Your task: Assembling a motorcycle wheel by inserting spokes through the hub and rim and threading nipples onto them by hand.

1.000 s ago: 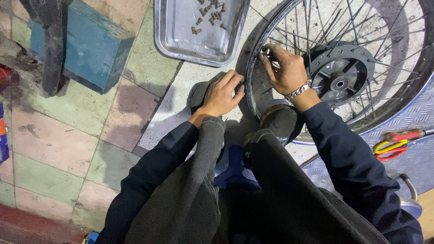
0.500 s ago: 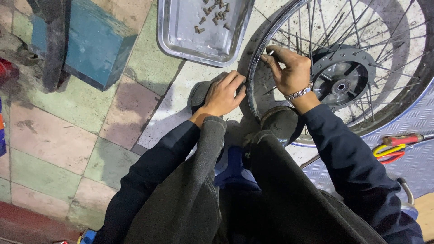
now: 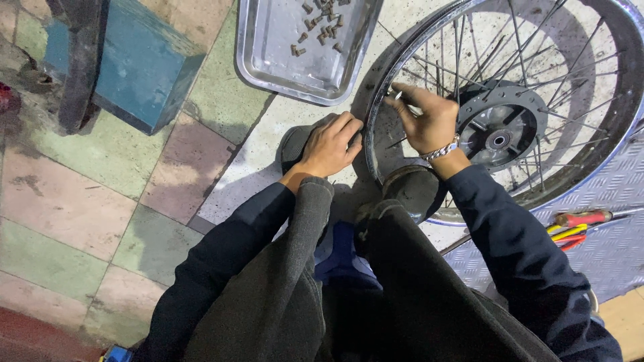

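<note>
Head view, looking down on a seated person. Right hand [image 3: 429,121] reaches into the wheel [image 3: 510,114], fingers pinched on a small part at a spoke [image 3: 429,67] close to the rim [image 3: 376,114]; what the fingertips grip is too small to tell. A metal bracelet [image 3: 441,151] sits on that wrist. Left hand [image 3: 330,144] lies curled over the toe of the left shoe [image 3: 295,144], just left of the rim, holding nothing that can be seen. The wheel lies flat on the floor, right of centre, its hub [image 3: 500,131] just right of the right hand, with spokes fanning out to the rim. The right shoe [image 3: 412,188] presses on the near edge of the rim, below the right wrist. Both knees and dark sleeves fill the near middle and hide the floor beneath them; a blue seat [image 3: 339,258] shows between the legs. Far and left of the wheel, a steel tray [image 3: 295,53] holds a scatter of small nipples [image 3: 322,23]. At far left stands a blue block [image 3: 137,74], with a dark tyre [image 3: 84,67] leaning against it. At right, on chequer plate [image 3: 604,261], lie red and yellow screwdrivers [image 3: 580,221]. Tiles [image 3: 87,201] in green and pink cover the left.
</note>
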